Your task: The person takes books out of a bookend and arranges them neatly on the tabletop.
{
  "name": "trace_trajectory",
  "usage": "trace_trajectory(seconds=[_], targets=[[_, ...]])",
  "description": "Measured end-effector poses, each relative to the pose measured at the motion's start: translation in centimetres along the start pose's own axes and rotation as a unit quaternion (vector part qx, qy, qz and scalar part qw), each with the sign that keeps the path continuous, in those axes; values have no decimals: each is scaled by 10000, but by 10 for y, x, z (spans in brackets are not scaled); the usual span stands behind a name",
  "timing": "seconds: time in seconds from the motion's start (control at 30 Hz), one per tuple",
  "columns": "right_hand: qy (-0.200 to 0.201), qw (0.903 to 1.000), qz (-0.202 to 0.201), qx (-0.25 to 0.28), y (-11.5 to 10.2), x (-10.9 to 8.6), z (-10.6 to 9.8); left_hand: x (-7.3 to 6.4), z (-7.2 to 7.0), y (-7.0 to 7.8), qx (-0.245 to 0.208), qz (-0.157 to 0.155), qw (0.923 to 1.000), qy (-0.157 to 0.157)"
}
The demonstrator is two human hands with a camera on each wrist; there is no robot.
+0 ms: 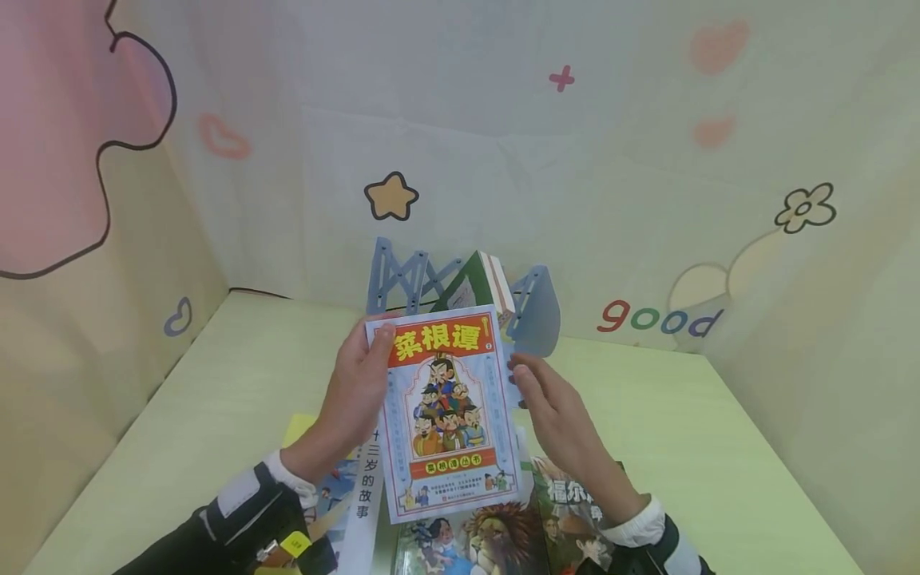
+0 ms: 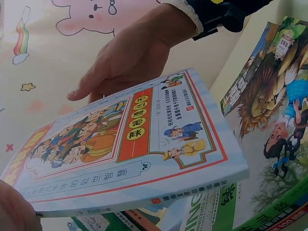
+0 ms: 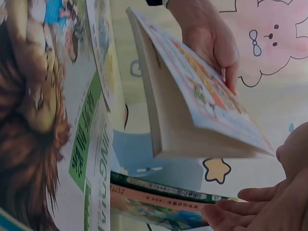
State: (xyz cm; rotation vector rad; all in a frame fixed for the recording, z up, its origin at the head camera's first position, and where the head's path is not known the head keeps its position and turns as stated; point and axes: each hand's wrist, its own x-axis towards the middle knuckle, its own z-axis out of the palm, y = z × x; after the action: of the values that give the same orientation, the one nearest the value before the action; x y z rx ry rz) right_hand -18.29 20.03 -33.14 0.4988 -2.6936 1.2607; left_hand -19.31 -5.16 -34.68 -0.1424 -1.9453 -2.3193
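My left hand [image 1: 357, 383] grips a light blue comic book [image 1: 454, 415] by its upper left edge, thumb on the front cover. The cover has a red title band with yellow characters and a group of cartoon figures. Beside the book's right edge is my right hand [image 1: 561, 423], its fingers loosely bent. In the right wrist view the right hand [image 3: 274, 202] has its fingers spread, with the thumb close to a corner of the book [image 3: 211, 101]; whether it touches is unclear. The cover stands slightly raised from the pages there.
Behind the held book, a blue expandable book rack [image 1: 535, 311] has a green book [image 1: 467, 286] leaning in it. Under my hands lie a lion-cover book [image 1: 503, 539], a white-spined book [image 1: 362, 495] and a dark picture book [image 1: 564, 511]. Printed curtains [image 1: 460, 80] enclose the table [image 1: 287, 343].
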Motion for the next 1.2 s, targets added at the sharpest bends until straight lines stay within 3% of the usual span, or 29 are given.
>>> trace_trajectory(seconds=[0.13,0.3,0.57,0.8,0.97,1.2], targets=[[-336,9977,82,580,-4,-3,7,-2,2,-2,-20,-34,10000,-10],[-779,9878,435,1278,-6,-6,15,-4,3,-4,-69,-104,9999,-36],[-1261,9743,662,1743,-8,-9,25,-6,3,-8,-60,-274,9996,-55],[-1367,9610,837,2255,-8,-11,30,-8,4,-11,-148,-356,9992,-58],[-1448,9445,1063,2750,-5,-12,32,-10,3,-12,-114,-516,9986,-31],[-1442,9410,1126,2846,-4,-15,36,-11,1,-16,-130,-729,9973,-30]])
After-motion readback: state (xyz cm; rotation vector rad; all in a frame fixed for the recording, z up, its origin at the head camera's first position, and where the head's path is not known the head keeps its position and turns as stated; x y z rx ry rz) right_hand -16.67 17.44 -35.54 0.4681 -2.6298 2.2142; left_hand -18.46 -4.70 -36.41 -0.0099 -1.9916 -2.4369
